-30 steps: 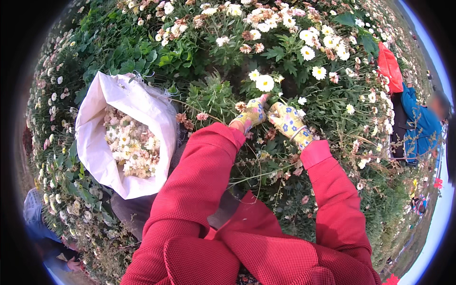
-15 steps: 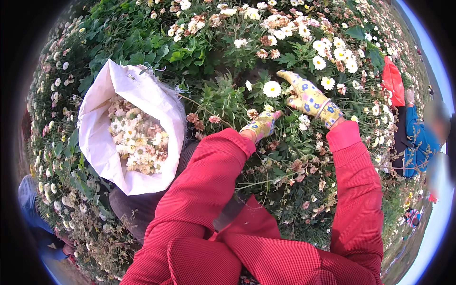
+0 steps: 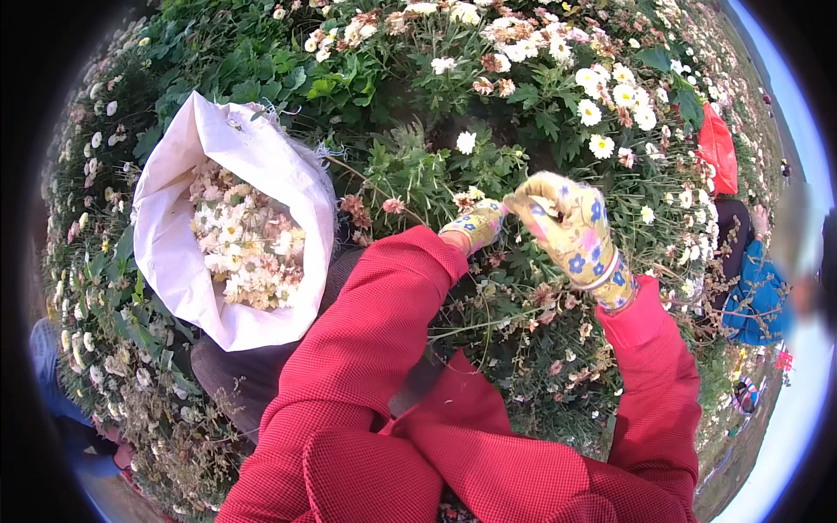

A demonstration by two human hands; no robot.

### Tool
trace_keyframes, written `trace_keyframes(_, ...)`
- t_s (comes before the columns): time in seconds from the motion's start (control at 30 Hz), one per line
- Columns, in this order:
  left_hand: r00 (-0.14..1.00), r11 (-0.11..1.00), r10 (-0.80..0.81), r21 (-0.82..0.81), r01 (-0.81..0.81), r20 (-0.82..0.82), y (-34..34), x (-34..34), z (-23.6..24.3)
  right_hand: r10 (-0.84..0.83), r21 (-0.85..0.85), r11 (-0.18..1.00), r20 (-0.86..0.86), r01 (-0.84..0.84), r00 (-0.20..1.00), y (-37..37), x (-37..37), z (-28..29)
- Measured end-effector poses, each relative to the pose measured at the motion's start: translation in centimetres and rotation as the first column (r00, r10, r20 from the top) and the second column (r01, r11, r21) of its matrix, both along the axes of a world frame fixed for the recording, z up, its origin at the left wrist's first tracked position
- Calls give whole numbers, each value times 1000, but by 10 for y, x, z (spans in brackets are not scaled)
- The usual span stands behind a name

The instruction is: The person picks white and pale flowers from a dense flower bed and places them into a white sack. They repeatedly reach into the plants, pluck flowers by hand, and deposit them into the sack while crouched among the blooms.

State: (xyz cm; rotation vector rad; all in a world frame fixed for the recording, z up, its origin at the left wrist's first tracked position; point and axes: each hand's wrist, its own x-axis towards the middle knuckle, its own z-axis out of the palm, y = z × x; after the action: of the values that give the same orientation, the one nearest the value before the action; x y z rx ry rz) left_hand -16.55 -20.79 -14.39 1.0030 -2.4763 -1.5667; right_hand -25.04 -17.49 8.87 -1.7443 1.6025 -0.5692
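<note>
Person's left hand, floral yellow glove, at 2 o'clock of frame centre, low among chrysanthemum stems. Fingers mostly hidden; can't tell if they hold anything. Small pale bloom just beside the glove, at its 11 o'clock. Right hand, matching glove, at 3 o'clock of the left one and near it, raised over the foliage. Its fingers are curled in toward the thumb, narrow gap; something pale shows inside, maybe a flower, too blurred to tell. White chrysanthemum at 12 o'clock of the left hand, well apart from both. White chrysanthemum cluster on stems at 1 o'clock of the right hand. White sack at 9 to 10 o'clock of frame, mouth wide, loose flower heads inside, white and faded pink. Red sleeves on both arms. Red bag at 2 o'clock of frame; person in blue at 3 o'clock, near the rim.
</note>
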Motion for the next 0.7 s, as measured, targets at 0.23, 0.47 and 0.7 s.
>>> trace_keyframes(0.23,999,995,43,91,-43,8,14,-10,34,485,294,866,-688,-404,540,-109,-33,-115)
trace_keyframes(0.47,998,997,43,-58,-40,46,15,-2,19,439,420,868,-400,-264,805,-99,-29,-136)
trace_keyframes(0.7,990,970,-112,-207,128,89,14,-11,19,622,191,756,-505,-626,598,-64,-51,-154)
